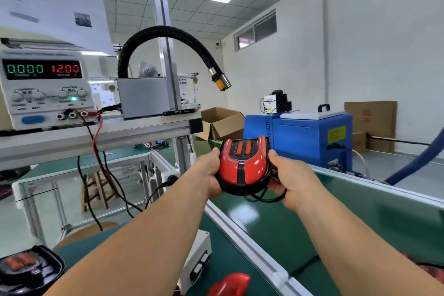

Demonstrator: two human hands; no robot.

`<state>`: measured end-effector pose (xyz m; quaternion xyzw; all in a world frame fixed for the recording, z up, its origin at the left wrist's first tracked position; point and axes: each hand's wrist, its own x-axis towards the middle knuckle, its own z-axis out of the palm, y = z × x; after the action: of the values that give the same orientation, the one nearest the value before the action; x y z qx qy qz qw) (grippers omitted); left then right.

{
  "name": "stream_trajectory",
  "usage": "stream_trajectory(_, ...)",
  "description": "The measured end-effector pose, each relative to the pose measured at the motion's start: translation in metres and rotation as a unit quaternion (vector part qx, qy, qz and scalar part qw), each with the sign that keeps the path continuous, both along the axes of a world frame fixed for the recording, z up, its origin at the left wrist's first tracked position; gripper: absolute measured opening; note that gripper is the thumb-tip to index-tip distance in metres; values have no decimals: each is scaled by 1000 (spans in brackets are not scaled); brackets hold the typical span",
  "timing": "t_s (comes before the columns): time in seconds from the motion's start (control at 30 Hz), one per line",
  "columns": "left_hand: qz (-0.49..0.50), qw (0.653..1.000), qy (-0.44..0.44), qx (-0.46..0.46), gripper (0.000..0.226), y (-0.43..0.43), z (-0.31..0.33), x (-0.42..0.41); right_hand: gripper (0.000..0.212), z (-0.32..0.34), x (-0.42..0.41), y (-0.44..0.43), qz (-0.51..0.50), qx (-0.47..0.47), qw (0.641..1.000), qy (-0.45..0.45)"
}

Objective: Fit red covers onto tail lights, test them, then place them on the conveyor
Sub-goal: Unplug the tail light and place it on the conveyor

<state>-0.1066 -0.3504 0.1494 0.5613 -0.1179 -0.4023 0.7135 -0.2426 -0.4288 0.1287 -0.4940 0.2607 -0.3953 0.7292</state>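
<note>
A tail light (243, 166) with a glossy red cover, black centre stripe and black base hangs in the air over the near edge of the green conveyor belt (360, 223). My left hand (211, 173) grips its left side and my right hand (290, 180) its right side, with the black cable looped under my right fingers. A loose red cover (230, 283) lies at the bottom of the view. Another tail light without a red cover (26, 269) sits at the bottom left.
A power supply (45, 89) reading 0.000 and 12.00 stands on the shelf at left, with red and black leads (96, 149) hanging down. A black flexible hose (168, 38) arches above. A blue machine (310, 137) and cardboard boxes stand beyond the belt. A white box (199, 255) lies near my left forearm.
</note>
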Motion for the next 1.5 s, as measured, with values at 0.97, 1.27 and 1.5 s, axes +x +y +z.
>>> stream_trajectory(0.97, -437, 899, 4, -9, 49, -62, -48, -418, 45, -48, -437, 72, -369, -79, 926, 9)
stream_trajectory(1.27, -459, 884, -88, 34, 50, -48, -127, -494, 25, -121, -497, 111, -469, -9, 883, 19)
stream_trajectory(1.5, -434, 869, -239, -3, 53, -17, -142, -507, 25, -160, -522, 111, -549, 20, 825, 134)
